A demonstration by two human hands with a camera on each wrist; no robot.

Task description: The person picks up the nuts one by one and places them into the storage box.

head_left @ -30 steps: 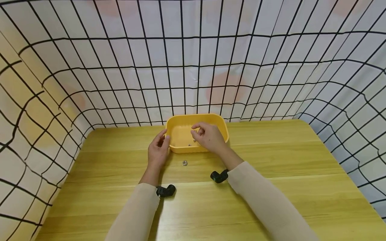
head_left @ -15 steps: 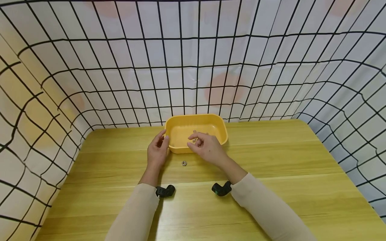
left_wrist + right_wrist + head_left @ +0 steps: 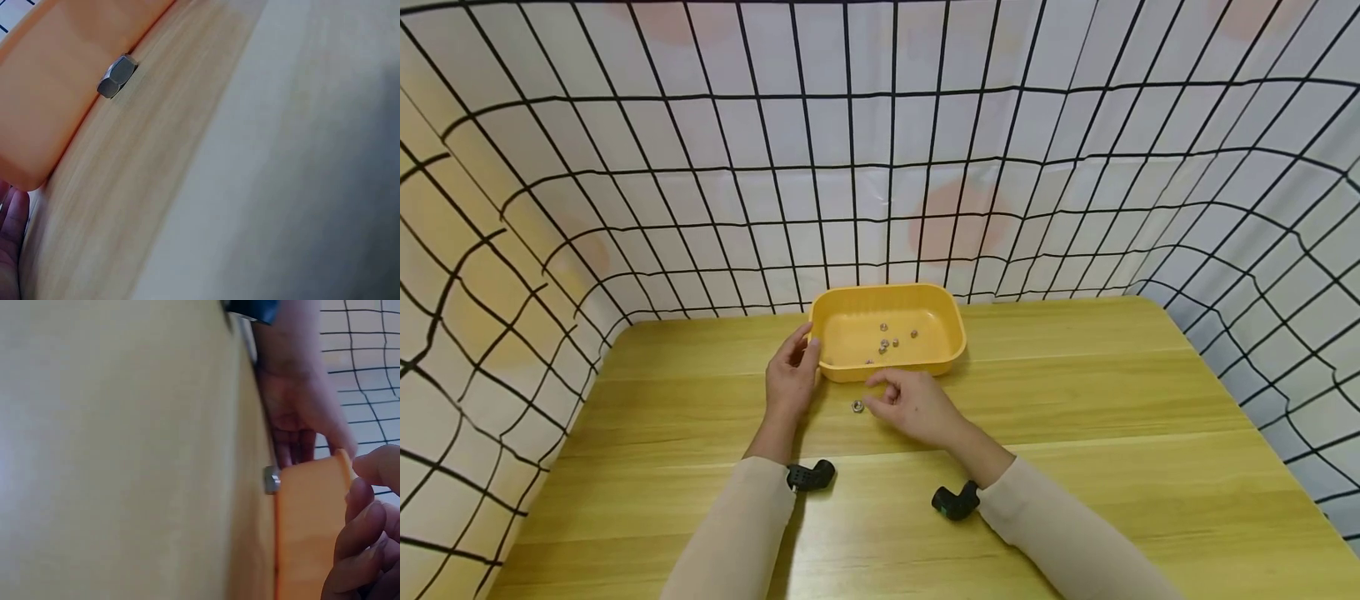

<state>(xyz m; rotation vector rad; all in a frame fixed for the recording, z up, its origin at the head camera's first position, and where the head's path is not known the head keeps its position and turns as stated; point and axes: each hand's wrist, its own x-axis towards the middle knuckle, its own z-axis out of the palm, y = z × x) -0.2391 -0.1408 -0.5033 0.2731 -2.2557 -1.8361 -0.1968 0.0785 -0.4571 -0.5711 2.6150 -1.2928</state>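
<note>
A yellow plastic tray (image 3: 850,374) stands at the back of the table, with several small metal nuts (image 3: 883,343) on its floor. My left hand (image 3: 792,379) holds the tray's left end, thumb at the rim and fingers along the outside. One larger hex nut (image 3: 857,407) lies on the wood in front of the tray; in the left wrist view this nut (image 3: 117,76) appears close to the tray wall (image 3: 59,81). Just right of it hovers my right hand (image 3: 917,410), thumb and index finger parted, other fingers bent, nothing visible between them.
Black wire mesh (image 3: 880,167) rises behind the tray and along both sides, with pale cloth behind it. Wood-grain tabletop (image 3: 1075,375) extends around the tray. A black wrist camera (image 3: 955,502) sits on my right wrist, another camera (image 3: 811,475) on my left.
My right hand has come out of the tray and moved toward me, down beside the hex nut. The small nuts inside are now uncovered. The left hand has stayed at the tray's end.
</note>
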